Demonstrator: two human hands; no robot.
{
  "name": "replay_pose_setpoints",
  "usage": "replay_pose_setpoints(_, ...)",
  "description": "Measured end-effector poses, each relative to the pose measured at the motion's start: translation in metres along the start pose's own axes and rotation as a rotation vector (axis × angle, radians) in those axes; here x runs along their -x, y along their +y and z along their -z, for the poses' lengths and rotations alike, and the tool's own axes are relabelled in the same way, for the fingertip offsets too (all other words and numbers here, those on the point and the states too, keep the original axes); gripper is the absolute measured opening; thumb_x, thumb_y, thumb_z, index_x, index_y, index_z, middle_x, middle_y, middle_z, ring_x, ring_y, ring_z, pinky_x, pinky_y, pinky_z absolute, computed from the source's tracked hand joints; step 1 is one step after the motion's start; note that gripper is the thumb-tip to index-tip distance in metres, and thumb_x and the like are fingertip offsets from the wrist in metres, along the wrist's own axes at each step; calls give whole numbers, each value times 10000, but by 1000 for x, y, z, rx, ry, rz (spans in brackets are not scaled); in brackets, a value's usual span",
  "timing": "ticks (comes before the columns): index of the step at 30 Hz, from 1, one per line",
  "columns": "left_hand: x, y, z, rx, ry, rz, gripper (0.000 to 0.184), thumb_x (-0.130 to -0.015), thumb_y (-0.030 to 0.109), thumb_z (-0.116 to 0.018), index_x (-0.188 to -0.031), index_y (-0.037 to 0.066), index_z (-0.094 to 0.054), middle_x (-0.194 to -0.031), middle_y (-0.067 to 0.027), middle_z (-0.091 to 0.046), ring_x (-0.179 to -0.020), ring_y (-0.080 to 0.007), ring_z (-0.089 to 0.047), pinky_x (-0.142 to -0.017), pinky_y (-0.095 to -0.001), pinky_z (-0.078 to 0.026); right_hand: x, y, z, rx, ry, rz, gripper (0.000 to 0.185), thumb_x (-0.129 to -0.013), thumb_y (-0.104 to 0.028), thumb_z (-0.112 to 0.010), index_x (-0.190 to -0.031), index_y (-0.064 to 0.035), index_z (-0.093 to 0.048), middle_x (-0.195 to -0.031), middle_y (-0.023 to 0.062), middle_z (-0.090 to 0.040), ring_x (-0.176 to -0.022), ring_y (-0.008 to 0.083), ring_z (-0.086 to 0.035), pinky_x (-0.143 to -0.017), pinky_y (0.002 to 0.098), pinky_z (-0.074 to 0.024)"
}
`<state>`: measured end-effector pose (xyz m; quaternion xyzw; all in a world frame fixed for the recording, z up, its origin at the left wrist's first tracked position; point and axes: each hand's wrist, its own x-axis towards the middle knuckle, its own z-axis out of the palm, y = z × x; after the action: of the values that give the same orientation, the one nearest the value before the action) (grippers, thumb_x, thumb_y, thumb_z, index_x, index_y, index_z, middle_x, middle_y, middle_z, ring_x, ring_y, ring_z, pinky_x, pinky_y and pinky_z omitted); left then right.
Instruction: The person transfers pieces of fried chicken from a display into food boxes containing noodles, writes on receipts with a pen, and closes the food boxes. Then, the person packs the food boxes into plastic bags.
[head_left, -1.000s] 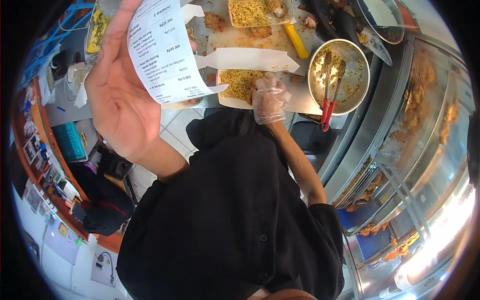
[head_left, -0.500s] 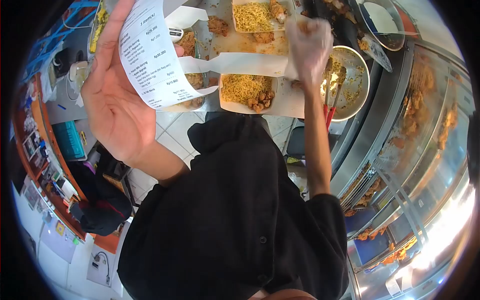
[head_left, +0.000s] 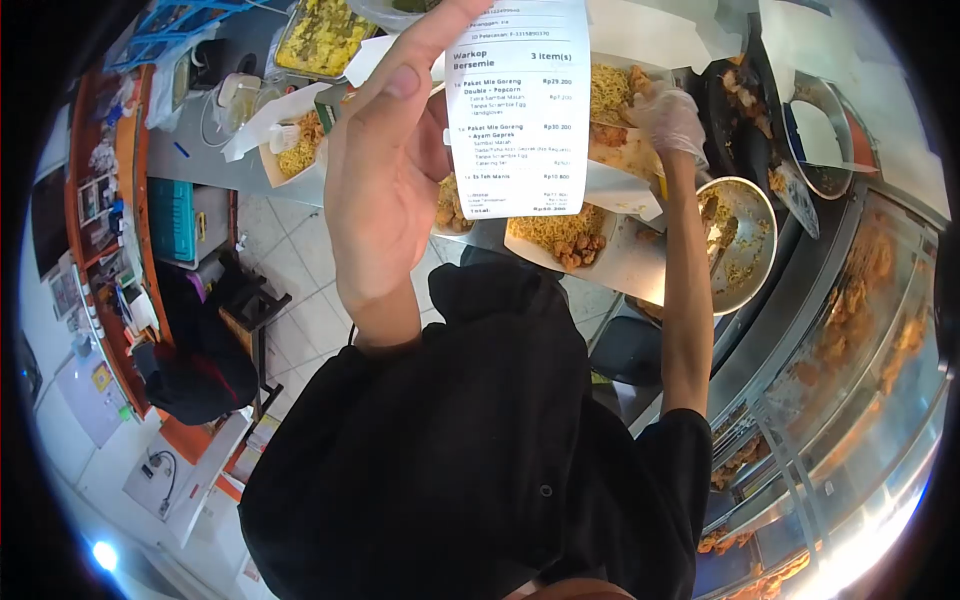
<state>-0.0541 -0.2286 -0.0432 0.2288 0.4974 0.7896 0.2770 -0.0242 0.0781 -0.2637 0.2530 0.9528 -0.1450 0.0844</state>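
My left hand (head_left: 385, 190) is raised in front of me, pinching a printed paper receipt (head_left: 515, 120) between thumb and fingers. The receipt faces me and hides part of the counter behind it. My right hand (head_left: 675, 122), in a clear plastic glove, has curled fingers beside a fried chicken piece (head_left: 637, 84) in a noodle box (head_left: 608, 95); whether it grips the chicken is hidden. Nearer to me, another paper box (head_left: 630, 258) holds yellow noodles (head_left: 545, 232) and small fried chicken bits (head_left: 580, 250).
A round metal bowl (head_left: 745, 290) with food scraps and utensils sits right of my right forearm. Beyond it are a black tray (head_left: 725, 150) and another metal bowl (head_left: 822, 135). A glass case of fried chicken (head_left: 845, 310) lines the right side. Another noodle box (head_left: 285, 175) stands left.
The receipt and my left hand have moved right, and the receipt now hangs flatter toward me. My right hand stays near the far noodle box. The whole view has shifted.
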Motion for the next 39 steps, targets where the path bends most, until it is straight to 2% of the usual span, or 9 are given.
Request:
replay_pose_setpoints(7,2,3,0,-139,45,-154,720,-994,438,-366,-1463,-88,-217,-1550,-218,-237,-1404,-305,-328,-1131,-402,-317,10,20,6,-112,246,-128,330,-851,-334,-587,-985,-55,-703,-962,200,-690,-887,375,-667,-792,435,-534)
replay_pose_setpoints(14,1,-2,2,-110,156,-105,691,-995,398,-364,-1479,-70,-207,-1554,-211,-235,-1369,-306,-394,-1062,-421,-425,120,62,61,-655,725,-231,222,-918,-124,-571,-1071,13,-655,-807,92,-710,-690,144,-654,-651,302,-509)
replay_pose_setpoints(18,-1,-5,-3,-21,240,-30,636,-997,375,-285,-1450,-71,-298,-1515,-183,-340,-1387,-256,-378,-1118,-358,-343,220,45,55,-716,577,-664,277,-959,-205,-531,-949,20,-692,-612,74,-610,-570,157,-584,-557,346,-454)
replay_pose_setpoints(24,0,-14,-13,-113,223,9,636,-991,407,-303,-1452,-29,-339,-1497,-162,-385,-1377,-244,-399,-1088,-359,-385,291,4,-43,-622,30,-396,245,-895,-279,-646,-965,-54,-716,-680,145,-639,-569,225,-603,-579,382,-488)
replay_pose_setpoints(28,-2,-23,-31,-124,204,-23,664,-977,430,-356,-1453,-34,-336,-1489,-177,-388,-1363,-262,-415,-1087,-381,-385,280,-3,-119,-653,151,-214,269,-900,-309,-634,-972,-62,-712,-810,181,-684,-702,312,-668,-632,388,-513)
replay_pose_setpoints(32,-3,-21,-49,135,129,63,547,-972,178,-353,-1465,-51,-293,-1510,-247,-297,-1349,-390,-385,-1086,-481,-394,289,9,-41,-826,172,-390,245,-923,-283,-601,-976,-60,-686,-875,157,-692,-776,284,-671,-680,369,-520)
replay_pose_setpoints(33,-5,-23,-63,-333,233,127,675,-947,346,-479,-1485,-11,-283,-1485,-224,-351,-1331,-362,-415,-1096,-486,-367,310,26,-8,-1245,393,-547,228,-925,-266,-598,-973,-59,-680,-893,134,-682,-801,267,-660,-704,361,-515)
replay_pose_setpoints(35,-6,-27,-78,-179,150,182,640,-949,310,-466,-1484,1,-298,-1509,-215,-319,-1341,-390,-388,-1072,-525,-382,356,78,49,-1075,1169,-692,173,-956,-209,-544,-921,-57,-616,-866,66,-616,-790,197,-588,-711,316,-473)
replay_pose_setpoints(39,-2,-49,-108,-400,37,145,572,-988,302,-350,-1471,-2,-334,-1532,-191,-293,-1395,-322,-322,-1135,-430,-290,519,204,184,398,1960,-1360,243,-992,-228,-492,-1045,4,-545,-871,82,-546,-745,161,-526,-687,313,-470)
